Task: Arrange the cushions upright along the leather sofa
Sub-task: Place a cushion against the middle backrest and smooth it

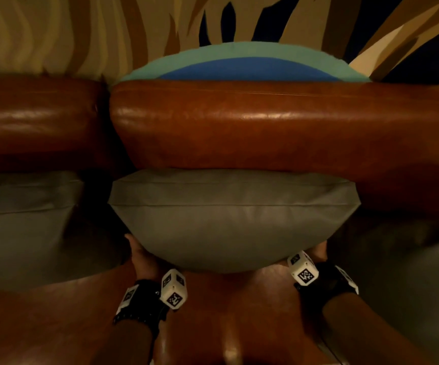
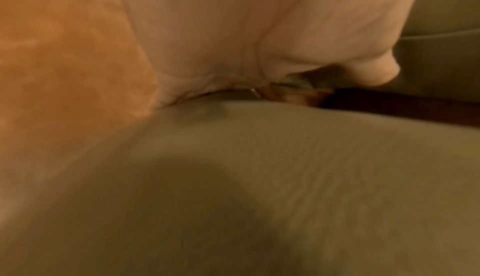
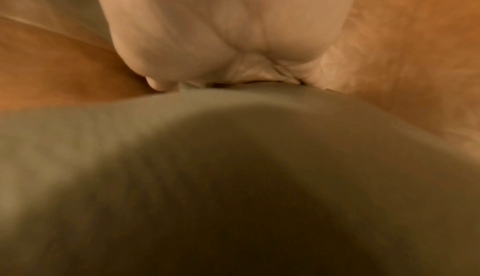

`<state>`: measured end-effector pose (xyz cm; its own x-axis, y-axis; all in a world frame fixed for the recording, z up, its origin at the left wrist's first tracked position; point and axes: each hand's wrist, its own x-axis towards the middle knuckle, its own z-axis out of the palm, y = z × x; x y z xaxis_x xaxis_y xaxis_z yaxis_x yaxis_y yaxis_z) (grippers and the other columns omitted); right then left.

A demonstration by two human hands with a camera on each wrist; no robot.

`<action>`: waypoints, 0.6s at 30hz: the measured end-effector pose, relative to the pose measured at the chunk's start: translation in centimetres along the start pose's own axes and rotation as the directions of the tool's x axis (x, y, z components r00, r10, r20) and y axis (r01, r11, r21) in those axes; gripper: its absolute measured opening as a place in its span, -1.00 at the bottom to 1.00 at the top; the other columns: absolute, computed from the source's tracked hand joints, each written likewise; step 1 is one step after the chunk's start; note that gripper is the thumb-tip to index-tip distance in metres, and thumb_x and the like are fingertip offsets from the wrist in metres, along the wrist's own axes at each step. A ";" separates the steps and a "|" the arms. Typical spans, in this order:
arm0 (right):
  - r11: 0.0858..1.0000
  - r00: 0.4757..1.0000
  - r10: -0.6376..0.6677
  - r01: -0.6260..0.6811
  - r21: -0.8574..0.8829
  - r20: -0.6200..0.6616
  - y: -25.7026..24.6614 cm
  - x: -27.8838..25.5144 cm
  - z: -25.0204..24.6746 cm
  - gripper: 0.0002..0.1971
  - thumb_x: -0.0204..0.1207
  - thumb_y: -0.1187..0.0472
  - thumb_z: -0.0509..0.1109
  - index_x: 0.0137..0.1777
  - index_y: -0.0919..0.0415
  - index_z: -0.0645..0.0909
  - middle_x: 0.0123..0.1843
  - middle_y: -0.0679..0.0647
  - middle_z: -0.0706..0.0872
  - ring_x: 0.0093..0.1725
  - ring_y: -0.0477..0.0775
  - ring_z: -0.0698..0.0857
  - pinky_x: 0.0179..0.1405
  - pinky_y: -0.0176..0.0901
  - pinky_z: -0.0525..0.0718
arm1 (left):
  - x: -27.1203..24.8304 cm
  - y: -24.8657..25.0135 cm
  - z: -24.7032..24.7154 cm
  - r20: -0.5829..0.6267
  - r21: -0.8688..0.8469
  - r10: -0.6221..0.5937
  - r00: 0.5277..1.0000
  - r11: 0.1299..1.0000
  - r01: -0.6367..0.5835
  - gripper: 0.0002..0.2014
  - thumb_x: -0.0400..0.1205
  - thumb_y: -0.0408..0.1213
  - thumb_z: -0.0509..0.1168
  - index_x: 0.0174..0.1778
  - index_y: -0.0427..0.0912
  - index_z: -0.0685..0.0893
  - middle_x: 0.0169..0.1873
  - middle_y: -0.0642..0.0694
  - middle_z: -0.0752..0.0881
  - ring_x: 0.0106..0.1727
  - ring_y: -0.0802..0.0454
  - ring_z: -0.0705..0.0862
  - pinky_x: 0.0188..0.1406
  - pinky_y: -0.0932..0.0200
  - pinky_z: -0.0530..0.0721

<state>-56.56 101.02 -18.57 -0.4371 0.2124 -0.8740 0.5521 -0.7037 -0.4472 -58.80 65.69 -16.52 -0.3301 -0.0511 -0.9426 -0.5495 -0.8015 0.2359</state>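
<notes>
A grey cushion (image 1: pixel 228 219) stands upright on the brown leather sofa seat (image 1: pixel 213 317), its top edge leaning on the sofa back (image 1: pixel 265 122). My left hand (image 1: pixel 140 256) holds its lower left edge, thumb up along the side. At the lower right edge is my right hand (image 1: pixel 318 252). In the left wrist view my left hand (image 2: pixel 233 34) meets the cushion (image 2: pixel 259 177), thumb curled at its edge and fingers hidden behind it. The right wrist view shows my right hand (image 3: pixel 221 23) the same way on the cushion (image 3: pixel 233 177).
A second grey cushion (image 1: pixel 23 219) stands against the sofa back at the left. A blurred grey cushion (image 1: pixel 410 259) lies at the right. A teal and blue round cushion (image 1: pixel 239 64) shows behind the sofa back, before a patterned wall.
</notes>
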 end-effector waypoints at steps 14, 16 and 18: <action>-0.053 0.605 -0.677 0.528 -0.848 0.419 -7.8 -17.8 2.7 0.14 0.39 -0.64 0.38 0.90 -0.14 0.14 0.95 -0.04 0.09 0.87 -0.07 0.12 0.86 0.17 0.11 | -14.3 2.3 1.0 0.782 0.624 0.435 0.447 -0.532 -0.573 0.45 0.10 0.52 0.58 0.82 -0.02 0.05 0.83 -0.08 0.00 0.84 -0.05 -0.11 0.80 -0.17 -0.01; -0.494 0.480 -0.518 0.508 -0.706 0.708 -8.6 -18.3 4.0 0.37 0.22 -0.64 0.53 0.91 0.15 0.19 0.95 0.16 0.06 0.91 0.12 0.10 0.89 0.31 0.11 | -13.7 2.8 2.8 0.895 0.379 0.192 0.403 -0.803 -0.460 0.57 -0.02 0.58 0.54 0.81 -0.17 0.06 0.80 -0.28 0.06 0.82 -0.30 -0.08 0.74 -0.48 0.03; -0.738 0.476 -0.279 0.449 -0.503 0.834 -8.2 -18.0 5.9 0.54 0.07 -0.72 0.53 0.89 0.28 0.18 0.93 0.33 0.05 0.91 0.34 0.09 0.83 0.52 0.19 | -12.9 2.7 5.1 0.876 0.199 -0.017 0.481 -0.897 -0.394 0.69 -0.13 0.58 0.52 0.82 -0.20 -0.09 0.79 -0.38 0.03 0.81 -0.40 -0.11 0.69 -0.57 0.03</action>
<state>-57.45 99.01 1.93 -0.9542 -0.2683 -0.1326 -0.2469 0.9561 -0.1580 -59.93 67.25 -2.56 -0.8222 0.5111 -0.2505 0.4701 0.8579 0.2074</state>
